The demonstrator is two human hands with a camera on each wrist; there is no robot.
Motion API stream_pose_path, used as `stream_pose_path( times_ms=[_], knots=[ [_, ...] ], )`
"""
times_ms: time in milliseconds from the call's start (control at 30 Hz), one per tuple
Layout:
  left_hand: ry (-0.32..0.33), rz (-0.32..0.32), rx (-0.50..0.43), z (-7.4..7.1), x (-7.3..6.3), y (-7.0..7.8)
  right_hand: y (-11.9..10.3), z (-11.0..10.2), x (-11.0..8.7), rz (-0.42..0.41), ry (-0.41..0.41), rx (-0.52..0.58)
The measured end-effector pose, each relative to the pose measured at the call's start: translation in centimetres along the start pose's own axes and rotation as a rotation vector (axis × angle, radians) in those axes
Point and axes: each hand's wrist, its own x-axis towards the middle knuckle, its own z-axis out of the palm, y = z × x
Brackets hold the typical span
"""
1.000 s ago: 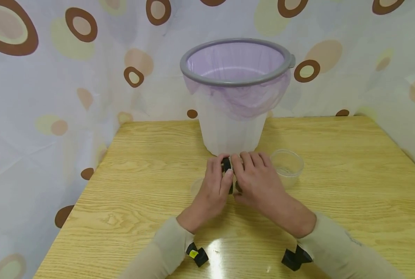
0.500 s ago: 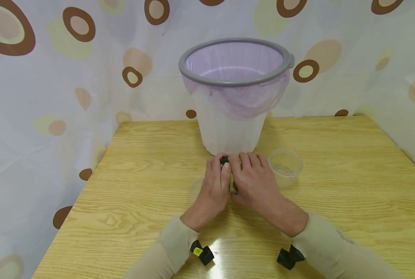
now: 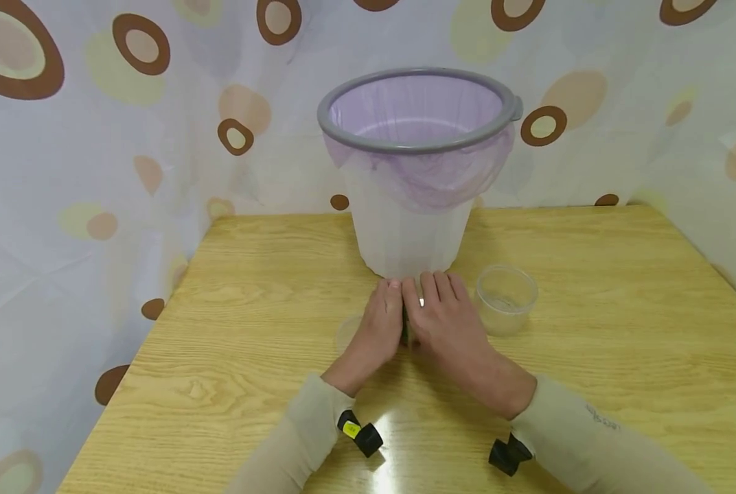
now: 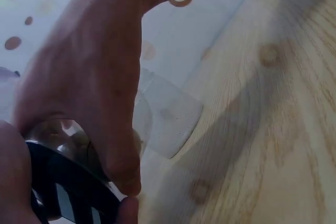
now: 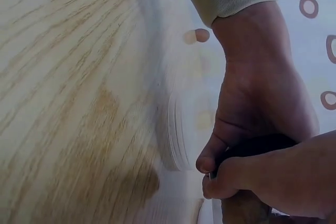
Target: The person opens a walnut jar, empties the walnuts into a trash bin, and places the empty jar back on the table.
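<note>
In the head view my left hand (image 3: pixel 375 328) and right hand (image 3: pixel 447 322) meet over the table and grip a small round object between them. The fingers cover most of it. From the left wrist it shows as a shiny rounded body with a wide black band (image 4: pixel 73 178) carrying pale slots; what kind of thing it is, I cannot tell. Seen from the right wrist, its dark side (image 5: pixel 262 144) sits inside the right palm, with both thumbs close together at its edge. A clear round tub (image 3: pixel 507 302) stands to the right of the hands. Partly behind the left hand is a clear plastic piece (image 3: pixel 347 332).
Behind the hands stands a white bin (image 3: pixel 411 237) with a grey rim and a purple liner folded over it. The wooden table (image 3: pixel 250 295) meets a patterned cloth (image 3: pixel 294 123) at the back and left.
The hands have closed in on the object and turned it; its black part, visible between them before, is now almost wholly covered. The left thumb has moved up and forward. Bin and tub have stayed put.
</note>
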Motion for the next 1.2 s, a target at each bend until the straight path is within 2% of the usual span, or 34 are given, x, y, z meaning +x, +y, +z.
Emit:
stream_pose_path(
  times_ms=[100,267,333,400,567,667,733,867,1033,1133,1200],
  knots=[
    [-0.055,-0.047,-0.007,-0.4,0.0,0.2,0.1,-0.1,-0.1,0.022,-0.039,0.060],
    [-0.202,-0.084,-0.107,-1.7,-0.1,0.7,0.5,-0.9,0.0,0.044,-0.106,0.154],
    [-0.249,-0.071,-0.146,-2.3,-0.3,0.8,0.9,-1.4,0.0,0.044,-0.127,0.175],
    [-0.262,-0.020,-0.117,-2.8,-0.6,0.8,1.2,-1.8,0.2,0.045,-0.143,0.191],
    [-0.244,0.156,-0.093,-3.5,-1.1,0.5,1.9,-2.4,0.4,0.048,-0.134,0.204],
    [-0.236,0.217,-0.108,-3.7,-1.1,0.4,2.1,-2.7,0.4,0.054,-0.142,0.213],
    [-0.224,0.212,-0.102,-3.8,-1.1,0.4,2.1,-2.7,0.3,0.056,-0.149,0.219],
    [-0.195,0.164,-0.072,-4.0,-1.1,0.5,2.0,-2.7,0.3,0.057,-0.145,0.231],
    [-0.193,0.135,-0.045,-4.2,-1.1,0.5,1.9,-2.8,0.4,0.064,-0.134,0.243],
    [-0.213,0.168,-0.056,-4.3,-1.1,0.4,1.9,-2.8,0.3,0.070,-0.143,0.258],
    [-0.232,0.224,-0.048,-4.4,-1.2,0.3,1.9,-2.9,0.3,0.076,-0.155,0.274]
  ],
)
